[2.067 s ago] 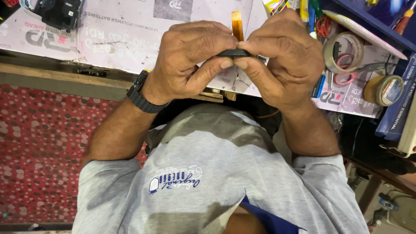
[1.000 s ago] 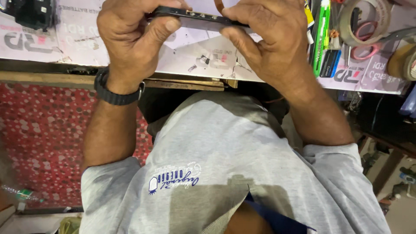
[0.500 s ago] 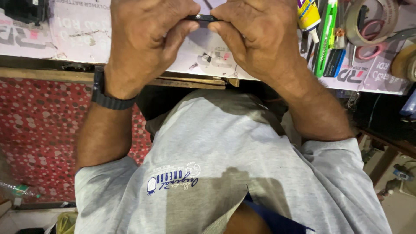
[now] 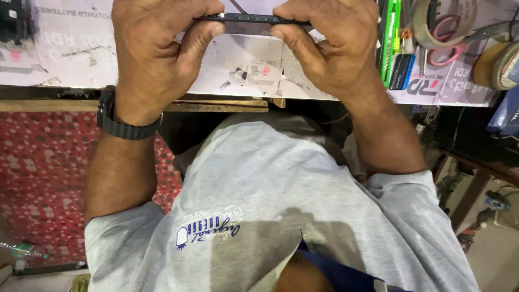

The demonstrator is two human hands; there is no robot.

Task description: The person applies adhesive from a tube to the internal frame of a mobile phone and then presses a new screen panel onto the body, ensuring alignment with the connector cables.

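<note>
A thin black slab, seen edge-on like the frame of a phone, is held between both hands over the workbench. My left hand, with a black watch on its wrist, grips the slab's left end, thumb pressed under the edge. My right hand grips the right end the same way. Fingers hide both ends of the slab; only its narrow middle edge shows.
The bench top is covered with a worn printed sheet. Green pens and a small dark case stand to the right, with tape rolls beyond. A red dotted mat lies on the floor at left.
The hands have spread apart along the slab, baring more of its edge than half a second ago. Over two seconds the hands rose toward the top of the view.
</note>
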